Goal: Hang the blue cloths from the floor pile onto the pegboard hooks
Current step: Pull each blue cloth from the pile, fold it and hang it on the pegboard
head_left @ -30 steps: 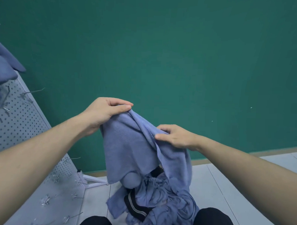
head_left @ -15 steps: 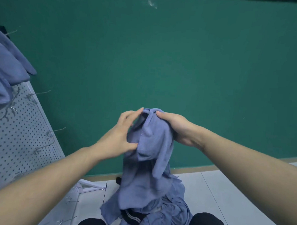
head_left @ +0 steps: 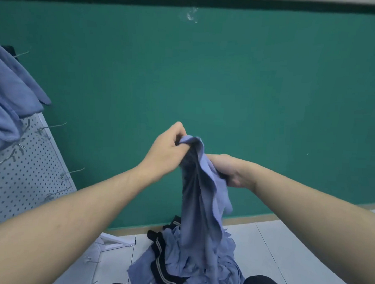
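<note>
Blue cloth [head_left: 203, 192], gathered into a loose vertical rope, is held up in front of the green wall [head_left: 228, 79]. The left hand [head_left: 166, 153] pinches its top end, fingers curled round a bunched fold at the highest point; the right hand [head_left: 230, 169] grips the fabric a little lower on the far side, its fingers mostly hidden behind the folds. Both hands are closed on the same cloth, close together, and neither holds anything else.

Below the grip the cloth hangs down, its tail apparently merging with the floor pile [head_left: 190, 260] — a heap of further blue cloths mixed with a dark, striped garment [head_left: 160, 261] on pale floor tiles [head_left: 296, 243]. Whether the tail has cleared the pile cannot be told.

At left stands the pegboard [head_left: 19, 177], tilted in view, with thin wire hooks [head_left: 73, 171] projecting from its edge; hung cloths [head_left: 10, 97] already drape over its upper part.

Step in hand, as judged: lifting and sorting one cloth out of the pile. The next move probably calls for finding an edge or corner, swinging the cloth leftward to a free hook, and pressing the fabric over the wire tip — with care that the tail does not drag other pieces along.
</note>
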Demonstrator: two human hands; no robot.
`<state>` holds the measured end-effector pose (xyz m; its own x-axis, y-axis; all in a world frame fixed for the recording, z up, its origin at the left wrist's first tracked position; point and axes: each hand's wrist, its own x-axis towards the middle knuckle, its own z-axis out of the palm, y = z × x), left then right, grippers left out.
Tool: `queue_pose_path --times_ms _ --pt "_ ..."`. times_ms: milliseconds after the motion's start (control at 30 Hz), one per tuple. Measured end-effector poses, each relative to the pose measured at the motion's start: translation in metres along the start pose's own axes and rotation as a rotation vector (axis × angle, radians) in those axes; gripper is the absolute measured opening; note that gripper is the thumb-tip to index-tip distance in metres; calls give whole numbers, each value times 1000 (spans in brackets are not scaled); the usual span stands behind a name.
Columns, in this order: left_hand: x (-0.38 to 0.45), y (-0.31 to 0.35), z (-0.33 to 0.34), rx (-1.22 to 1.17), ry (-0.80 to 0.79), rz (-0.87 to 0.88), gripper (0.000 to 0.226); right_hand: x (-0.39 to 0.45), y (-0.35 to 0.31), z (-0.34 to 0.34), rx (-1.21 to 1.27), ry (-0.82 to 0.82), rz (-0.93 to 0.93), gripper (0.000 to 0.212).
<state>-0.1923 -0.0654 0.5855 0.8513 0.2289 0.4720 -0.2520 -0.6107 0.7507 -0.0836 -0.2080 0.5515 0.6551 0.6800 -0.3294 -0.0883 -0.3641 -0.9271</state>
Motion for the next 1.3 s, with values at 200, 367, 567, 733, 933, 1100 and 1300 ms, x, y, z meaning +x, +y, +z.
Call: queue_pose_path --times_ms 200,367,567,733,933,1100,1300 --pt "28 16 5 50 42 -224 22 -10 -10 -4 -84 360 -88 59" --pt "32 20 6 61 43 -314 16 -25 -17 2 -3 254 -387 50" --pt "31 29 -7 -202 90 -473 13 -17 -2 25 -299 155 -356 33" --pt "29 33 -40 -140 -5 -450 24 -16 -5 11 -226 312 -359 13" --pt "22 23 -69 1 -178 -299 18 -17 -12 -16 -486 406 -482 20" --pt "22 15 -74 -120 40 -321 15 -27 -13 -33 -620 438 -440 55" --pt "26 6 -72 -228 177 -432 29 -37 -16 -52 -690 386 -399 22"
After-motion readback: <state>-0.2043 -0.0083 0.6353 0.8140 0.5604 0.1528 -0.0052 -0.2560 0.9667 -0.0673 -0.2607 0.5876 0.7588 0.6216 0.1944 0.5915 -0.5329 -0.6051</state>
